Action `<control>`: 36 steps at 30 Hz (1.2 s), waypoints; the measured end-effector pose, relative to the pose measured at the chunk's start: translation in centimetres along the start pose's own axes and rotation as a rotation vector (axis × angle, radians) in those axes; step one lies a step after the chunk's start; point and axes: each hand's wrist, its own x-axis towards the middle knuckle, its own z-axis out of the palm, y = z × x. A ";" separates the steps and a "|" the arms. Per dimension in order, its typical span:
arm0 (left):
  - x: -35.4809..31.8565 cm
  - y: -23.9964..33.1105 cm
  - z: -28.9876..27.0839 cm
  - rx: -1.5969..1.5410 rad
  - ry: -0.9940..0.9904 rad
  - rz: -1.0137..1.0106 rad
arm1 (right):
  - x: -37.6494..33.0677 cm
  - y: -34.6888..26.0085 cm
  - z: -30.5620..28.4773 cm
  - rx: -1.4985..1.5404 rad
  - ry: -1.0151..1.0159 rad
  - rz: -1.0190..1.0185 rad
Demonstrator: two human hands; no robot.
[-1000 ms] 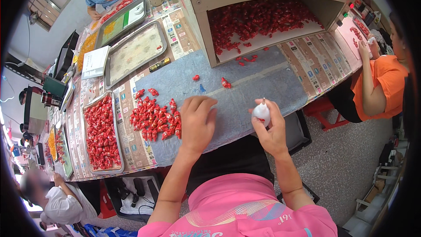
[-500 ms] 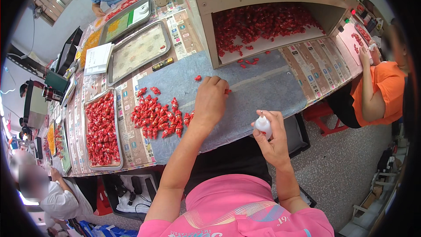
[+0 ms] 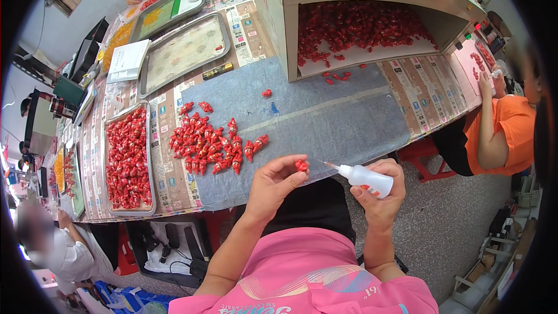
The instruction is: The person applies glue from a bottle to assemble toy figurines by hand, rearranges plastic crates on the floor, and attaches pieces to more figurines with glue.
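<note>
- The left hand point(image 3: 273, 183) has its grip pinched together on one small red wrapped piece point(image 3: 301, 166), held up above the near edge of the worktop point(image 3: 343, 122)
- The right hand point(image 3: 381, 195) is clamped around a white squeeze bottle point(image 3: 366, 178), nozzle pointing at 9 o'clock toward that piece, not touching it
- One piece is in hand; a loose heap point(image 3: 212, 142) of perhaps forty lies on the grey mat at 10 o'clock, seemingly not yet handled
- One full steel tray point(image 3: 127, 160) sits further left; many more pieces fill the box opening point(image 3: 354, 26) at 12 o'clock
</note>
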 end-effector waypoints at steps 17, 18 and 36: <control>0.0 -0.9 -0.3 -0.004 -0.013 0.069 | 0.2 -1.5 1.5 -0.376 -0.138 -0.221; 0.0 -0.8 -0.3 -0.007 -0.015 0.065 | 0.2 -1.5 1.6 -0.377 -0.138 -0.222; 0.1 -0.8 -0.3 0.012 -0.008 0.058 | 0.0 -1.6 1.6 -0.405 -0.142 -0.165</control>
